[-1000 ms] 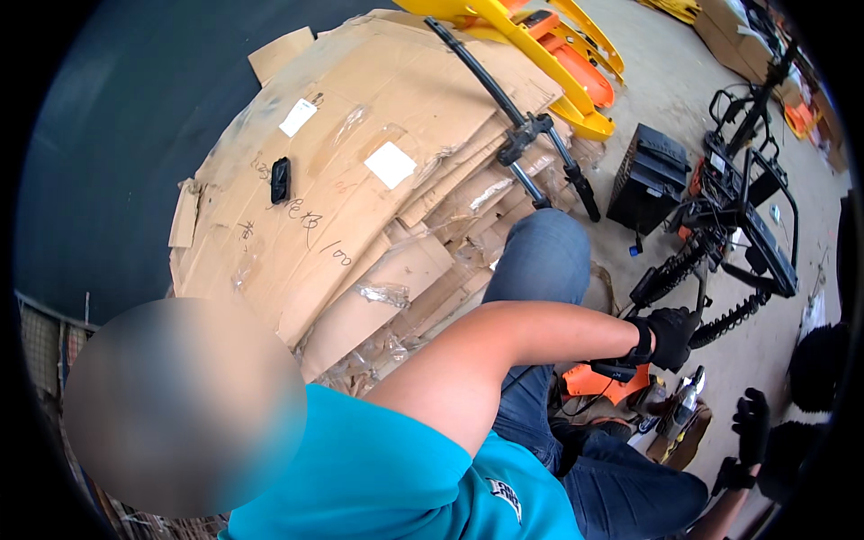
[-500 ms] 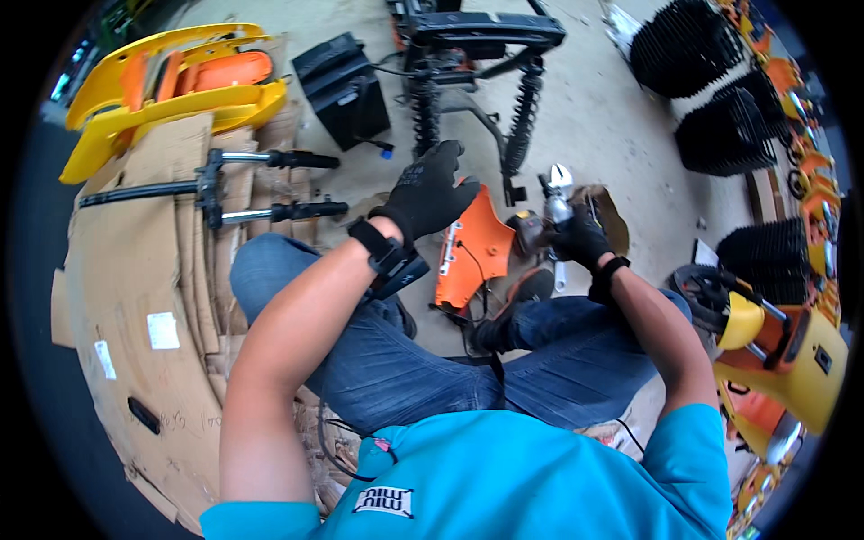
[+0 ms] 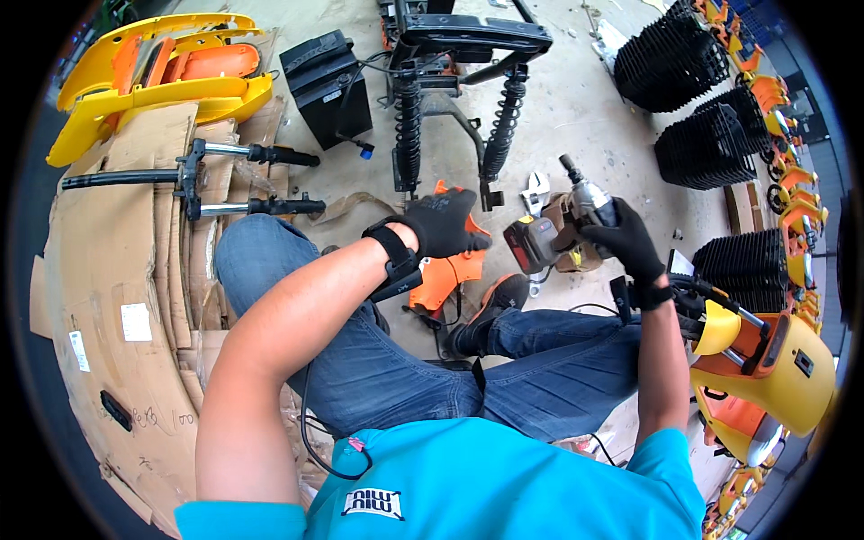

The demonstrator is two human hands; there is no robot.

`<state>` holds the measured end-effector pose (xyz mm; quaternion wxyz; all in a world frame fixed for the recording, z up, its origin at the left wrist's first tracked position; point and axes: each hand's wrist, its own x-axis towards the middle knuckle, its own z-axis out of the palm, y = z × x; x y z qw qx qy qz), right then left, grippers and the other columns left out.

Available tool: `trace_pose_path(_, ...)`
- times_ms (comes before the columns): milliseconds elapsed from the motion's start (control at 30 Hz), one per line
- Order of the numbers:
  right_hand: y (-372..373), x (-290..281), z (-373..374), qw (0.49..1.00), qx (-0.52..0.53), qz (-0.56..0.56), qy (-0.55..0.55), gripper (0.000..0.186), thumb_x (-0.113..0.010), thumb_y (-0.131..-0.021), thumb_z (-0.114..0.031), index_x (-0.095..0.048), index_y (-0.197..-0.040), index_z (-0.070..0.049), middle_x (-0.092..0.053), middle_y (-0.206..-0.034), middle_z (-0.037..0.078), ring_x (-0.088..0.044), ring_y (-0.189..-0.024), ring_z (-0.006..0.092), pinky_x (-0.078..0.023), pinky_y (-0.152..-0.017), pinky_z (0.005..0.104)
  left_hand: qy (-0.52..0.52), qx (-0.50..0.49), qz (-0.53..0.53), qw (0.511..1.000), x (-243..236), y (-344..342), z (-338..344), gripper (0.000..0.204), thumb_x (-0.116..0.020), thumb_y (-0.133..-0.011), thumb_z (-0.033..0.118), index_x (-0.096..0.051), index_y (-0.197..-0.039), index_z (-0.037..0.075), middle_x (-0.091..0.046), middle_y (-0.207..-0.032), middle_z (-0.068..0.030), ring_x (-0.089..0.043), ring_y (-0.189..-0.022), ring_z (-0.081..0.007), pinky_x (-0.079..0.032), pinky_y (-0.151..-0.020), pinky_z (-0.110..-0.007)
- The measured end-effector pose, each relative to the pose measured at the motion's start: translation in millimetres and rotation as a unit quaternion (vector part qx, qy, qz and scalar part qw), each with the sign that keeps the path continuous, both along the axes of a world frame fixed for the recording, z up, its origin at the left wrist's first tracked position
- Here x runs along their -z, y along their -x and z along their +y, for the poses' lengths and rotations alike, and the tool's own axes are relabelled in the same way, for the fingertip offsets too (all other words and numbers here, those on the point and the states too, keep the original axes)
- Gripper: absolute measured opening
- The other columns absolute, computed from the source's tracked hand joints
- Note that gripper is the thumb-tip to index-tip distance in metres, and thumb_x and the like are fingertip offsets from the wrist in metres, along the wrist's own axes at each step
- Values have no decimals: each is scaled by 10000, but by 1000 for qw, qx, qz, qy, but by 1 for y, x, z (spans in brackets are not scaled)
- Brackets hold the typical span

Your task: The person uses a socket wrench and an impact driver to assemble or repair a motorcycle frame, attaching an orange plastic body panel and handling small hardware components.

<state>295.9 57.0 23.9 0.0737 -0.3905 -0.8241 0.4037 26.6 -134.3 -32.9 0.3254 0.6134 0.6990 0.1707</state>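
Observation:
My left hand (image 3: 441, 225), in a black glove, is at an orange plastic panel (image 3: 441, 282) on the floor between my feet. Its fingers curl at the panel's upper part, and orange shows between thumb and fingers; the exact contact is hidden. My right hand (image 3: 625, 241), also gloved, is closed round a cordless impact wrench (image 3: 589, 200). The tool's dark socket points up and away, and its red-and-black battery (image 3: 531, 245) is toward the left. An adjustable wrench (image 3: 536, 189) lies on the floor behind the tool, partly covered by it.
Ahead stands a black frame (image 3: 472, 31) with two coil shock absorbers (image 3: 409, 130). A black box (image 3: 326, 94) and a front fork (image 3: 191, 178) are at left, the fork on flattened cardboard (image 3: 108, 243). Stacked black baskets (image 3: 706, 144) and a yellow body part (image 3: 787, 369) line the right.
My right hand has raised the impact wrench off the floor and moved right with it. My left hand has come down over the orange panel, whose upper part has shifted left.

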Motion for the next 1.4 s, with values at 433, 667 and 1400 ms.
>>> trace_pose_path(433, 2, -154, -45, 964, -58, 231, 123, 797, -742, -599, -281, -463, -1260, 65, -606, -1093, 164, -611, -996, 204, -477, -907, 328, 172, -75, -665, 723, -72, -2, -1, 611, -381, -942, 541, -430, -1332, 74, -599, -1147, -86, -650, -947, -208, -575, -759, -413)
trace_pose_path(667, 30, -167, -56, 963, -72, 244, 88, 920, -762, -644, -442, -387, -1351, 12, -506, -1277, 175, -547, -1145, 266, -438, -980, 385, -101, 24, -502, 859, -17, -4, -3, 451, -363, -1009, 321, -432, -1326, 7, -561, -1219, -84, -568, -1073, -133, -470, -953, -294)
trace_pose_path(1400, 102, -62, -65, 891, 60, 380, 240, 300, -657, -837, -130, -565, -1082, 16, -647, -893, 69, -624, -744, 119, -519, -658, 249, -41, -179, -685, 706, -47, -38, -4, 426, -361, -986, 326, -492, -1177, -33, -638, -1023, -123, -655, -905, -227, -566, -781, -328)
